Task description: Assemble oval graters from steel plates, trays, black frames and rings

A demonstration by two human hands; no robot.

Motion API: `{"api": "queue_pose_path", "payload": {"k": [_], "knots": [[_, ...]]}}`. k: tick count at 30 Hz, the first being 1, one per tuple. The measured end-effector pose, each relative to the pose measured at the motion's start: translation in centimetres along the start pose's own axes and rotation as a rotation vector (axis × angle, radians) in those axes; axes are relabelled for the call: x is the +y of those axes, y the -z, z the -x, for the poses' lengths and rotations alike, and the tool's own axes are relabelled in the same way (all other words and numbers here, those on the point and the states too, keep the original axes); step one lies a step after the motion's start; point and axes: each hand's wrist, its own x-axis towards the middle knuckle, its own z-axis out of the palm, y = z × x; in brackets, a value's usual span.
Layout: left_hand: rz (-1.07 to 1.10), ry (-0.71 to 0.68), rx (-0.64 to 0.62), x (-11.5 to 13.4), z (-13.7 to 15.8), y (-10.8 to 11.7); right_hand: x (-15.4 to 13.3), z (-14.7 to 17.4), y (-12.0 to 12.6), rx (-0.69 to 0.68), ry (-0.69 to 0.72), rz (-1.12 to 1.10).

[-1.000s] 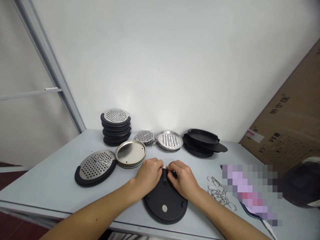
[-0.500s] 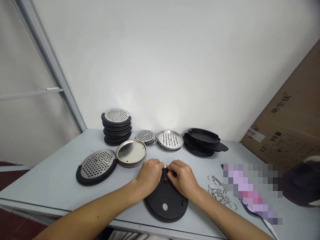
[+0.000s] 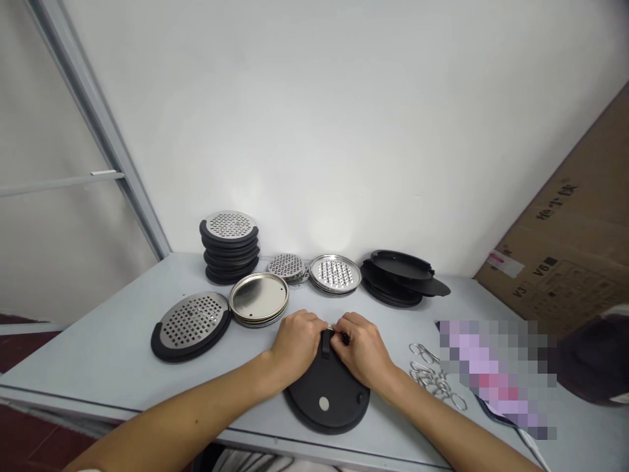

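A round black disc with a pale round spot and a small knob lies at the table's front edge. At its far end, beside a narrow black tab, a bit of shiny metal wire ring shows between my fingertips. My left hand is closed, pinching the ring from the left. From the other side my right hand, also closed, pinches at the same ring. The fingers hide most of the ring and the disc's far rim. Several loose metal wire rings lie right of my right hand.
Left stands a stack of black-rimmed graters, with one more grater nearer. Stacked metal lids, small perforated discs, grater plates and black covers line the back. A cardboard box is at right.
Both hands stay at the disc's far end. Slightly more of the metal wire shows between the fingertips. The view has shifted very slightly.
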Motion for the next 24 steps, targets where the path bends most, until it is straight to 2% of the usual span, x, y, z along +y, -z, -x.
{"api": "queue_pose_path", "payload": {"k": [12, 18, 24], "knots": [[0.023, -0.014, 0.008, -0.2, 0.0, -0.1, -0.1, 0.1, -0.1, 0.015, -0.022, -0.020], [0.027, 0.021, -0.002, 0.0, -0.2, 0.2, -0.1, 0.0, 0.0, -0.003, -0.056, -0.039], [0.194, 0.087, 0.045, -0.3, -0.8, 0.5, 0.4, -1.0, 0.5, -0.092, -0.159, -0.241]]}}
